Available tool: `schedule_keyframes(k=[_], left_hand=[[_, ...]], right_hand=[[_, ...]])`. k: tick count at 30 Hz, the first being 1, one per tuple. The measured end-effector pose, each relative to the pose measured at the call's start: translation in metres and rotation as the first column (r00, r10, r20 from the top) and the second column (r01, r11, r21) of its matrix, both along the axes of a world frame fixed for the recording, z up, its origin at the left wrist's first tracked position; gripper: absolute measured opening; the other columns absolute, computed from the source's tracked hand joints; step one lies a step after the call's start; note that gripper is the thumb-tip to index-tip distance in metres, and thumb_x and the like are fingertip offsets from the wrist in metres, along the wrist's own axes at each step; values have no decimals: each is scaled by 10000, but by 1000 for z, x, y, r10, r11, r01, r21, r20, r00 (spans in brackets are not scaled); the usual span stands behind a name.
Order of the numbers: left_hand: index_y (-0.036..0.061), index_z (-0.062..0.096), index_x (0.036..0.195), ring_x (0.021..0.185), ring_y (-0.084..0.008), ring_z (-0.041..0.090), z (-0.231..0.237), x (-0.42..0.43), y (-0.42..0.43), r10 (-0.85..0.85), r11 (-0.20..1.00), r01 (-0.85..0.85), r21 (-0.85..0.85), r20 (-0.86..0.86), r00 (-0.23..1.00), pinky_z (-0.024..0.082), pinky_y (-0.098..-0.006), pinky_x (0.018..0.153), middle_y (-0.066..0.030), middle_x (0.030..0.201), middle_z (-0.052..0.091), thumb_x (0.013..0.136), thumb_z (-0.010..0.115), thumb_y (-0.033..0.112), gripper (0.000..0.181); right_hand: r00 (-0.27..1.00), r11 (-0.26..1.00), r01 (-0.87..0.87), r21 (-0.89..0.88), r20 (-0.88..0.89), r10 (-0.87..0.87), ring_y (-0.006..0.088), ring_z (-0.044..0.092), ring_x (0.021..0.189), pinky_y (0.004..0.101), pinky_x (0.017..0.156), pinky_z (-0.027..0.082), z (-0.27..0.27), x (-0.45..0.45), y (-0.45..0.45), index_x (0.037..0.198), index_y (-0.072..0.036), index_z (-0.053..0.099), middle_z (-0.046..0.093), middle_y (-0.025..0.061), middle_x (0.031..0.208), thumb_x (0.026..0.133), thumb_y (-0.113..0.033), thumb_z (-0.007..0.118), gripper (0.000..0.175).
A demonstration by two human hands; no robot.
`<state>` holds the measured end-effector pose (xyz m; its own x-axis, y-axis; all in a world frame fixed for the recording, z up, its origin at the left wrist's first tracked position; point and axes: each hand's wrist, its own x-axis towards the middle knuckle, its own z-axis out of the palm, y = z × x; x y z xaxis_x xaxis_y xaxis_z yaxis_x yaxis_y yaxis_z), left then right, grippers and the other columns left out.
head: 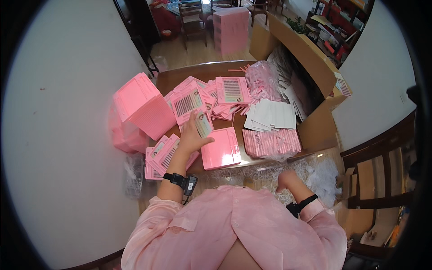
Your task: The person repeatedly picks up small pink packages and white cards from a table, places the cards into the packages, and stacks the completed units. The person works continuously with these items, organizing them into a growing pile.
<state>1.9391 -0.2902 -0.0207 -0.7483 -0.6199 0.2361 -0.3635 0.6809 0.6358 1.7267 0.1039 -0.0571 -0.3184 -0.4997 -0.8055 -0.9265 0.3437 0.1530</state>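
My left hand reaches over a pile of pink lash trays with rows of dark false lashes, thumb and fingers spread around a tray at the pile's near side; whether it grips that tray is unclear. Just right of the hand lies a plain pink plastic tray, lash side not visible. More lash trays lie fanned beside my left forearm. My right hand, slightly blurred, hangs off the table's near edge, its fingers partly hidden; no object shows in it.
A tall stack of pink trays leans at the left. White cards lie above a bagged row of pink items. Behind them are a plastic bag of pink pieces and an open cardboard box. Shredded filler sits below the table edge.
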Motion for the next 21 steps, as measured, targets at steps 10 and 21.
schedule_keyframes(k=[10,21], left_hand=[[-14,281,1550,1323,-419,436,-23,-22,93,-406,902,431,-5,324,854,308,-534,1126,-223,1449,469,476,937,562,1384],[-12,604,1123,980,-328,638,-121,-29,41,383,914,-385,124,41,923,511,-426,865,-199,1117,646,855,756,362,484]], right_hand=[[400,313,892,-327,892,-208,119,647,725,314,658,506,-30,43,-130,956,12,744,713,97,802,910,-252,741,268],[770,358,638,-682,564,-298,392,682,879,470,751,535,2,-29,-108,1079,-131,740,717,187,930,912,-288,673,239]])
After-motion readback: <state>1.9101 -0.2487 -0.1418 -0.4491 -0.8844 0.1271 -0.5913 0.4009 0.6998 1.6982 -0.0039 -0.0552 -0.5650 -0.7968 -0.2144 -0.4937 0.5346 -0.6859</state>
